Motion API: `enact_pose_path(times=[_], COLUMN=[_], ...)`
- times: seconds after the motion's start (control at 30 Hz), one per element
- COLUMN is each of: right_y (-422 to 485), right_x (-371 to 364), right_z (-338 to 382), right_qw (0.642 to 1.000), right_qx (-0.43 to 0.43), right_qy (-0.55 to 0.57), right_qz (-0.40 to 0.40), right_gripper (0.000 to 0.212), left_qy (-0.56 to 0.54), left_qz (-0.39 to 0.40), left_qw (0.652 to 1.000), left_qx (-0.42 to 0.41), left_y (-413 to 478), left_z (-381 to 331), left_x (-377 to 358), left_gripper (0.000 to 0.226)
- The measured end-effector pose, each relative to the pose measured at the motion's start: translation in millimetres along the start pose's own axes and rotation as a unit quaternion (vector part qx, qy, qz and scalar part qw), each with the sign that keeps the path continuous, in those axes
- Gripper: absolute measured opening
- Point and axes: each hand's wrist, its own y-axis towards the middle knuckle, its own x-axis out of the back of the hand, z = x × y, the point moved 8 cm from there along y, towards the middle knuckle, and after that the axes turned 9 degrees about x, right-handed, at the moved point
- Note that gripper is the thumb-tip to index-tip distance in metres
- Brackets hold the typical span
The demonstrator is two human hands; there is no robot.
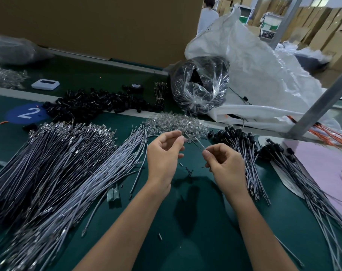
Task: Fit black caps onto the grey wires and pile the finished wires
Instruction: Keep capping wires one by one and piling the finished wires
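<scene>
My left hand (pixel 163 155) and right hand (pixel 226 165) are raised over the middle of the green table. Between them runs a thin, short wire-like part (pixel 195 143). My right thumb and forefinger pinch its near end, and my left fingertips pinch its far end. Bare grey wires (pixel 49 165) lie in a large heap on the left, with paler grey wires (pixel 111 167) beside them. Loose black caps (pixel 92 104) are heaped at the back. Wires with black caps fitted (pixel 242 151) lie piled to the right, and a second such pile (pixel 303 173) lies further right.
A mound of small clear parts (pixel 176 123) lies just beyond my hands. A clear bag of black parts (pixel 200 87), a large white sack (pixel 264 75) and a slanted metal post (pixel 322 106) stand at the back right. A pink sheet (pixel 332 165) covers the right edge.
</scene>
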Motion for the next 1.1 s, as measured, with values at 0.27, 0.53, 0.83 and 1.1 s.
enact_pose_path(times=[0.27,0.53,0.83,1.1], right_y=[0,-1,-3,-3], right_x=[-1,3,-8,-13], right_z=[-4,-9,-4,-5], right_qw=[1.0,0.998,0.998,0.998], right_qx=[-0.006,-0.017,-0.007,0.012], right_qy=[-0.017,-0.047,-0.068,-0.064], right_qz=[-0.006,-0.023,-0.007,-0.006], right_gripper=[0.02,0.018,0.017,0.017], left_qy=[0.059,0.357,0.665,0.677], left_qz=[-0.013,-0.056,-0.102,-0.051], left_qw=[0.998,0.927,0.73,0.729], left_qx=[-0.014,-0.104,-0.121,-0.086], left_y=[3,15,103,159], left_z=[4,-18,-66,-53], left_x=[0,-3,8,22], left_gripper=[0.022,0.013,0.042,0.034])
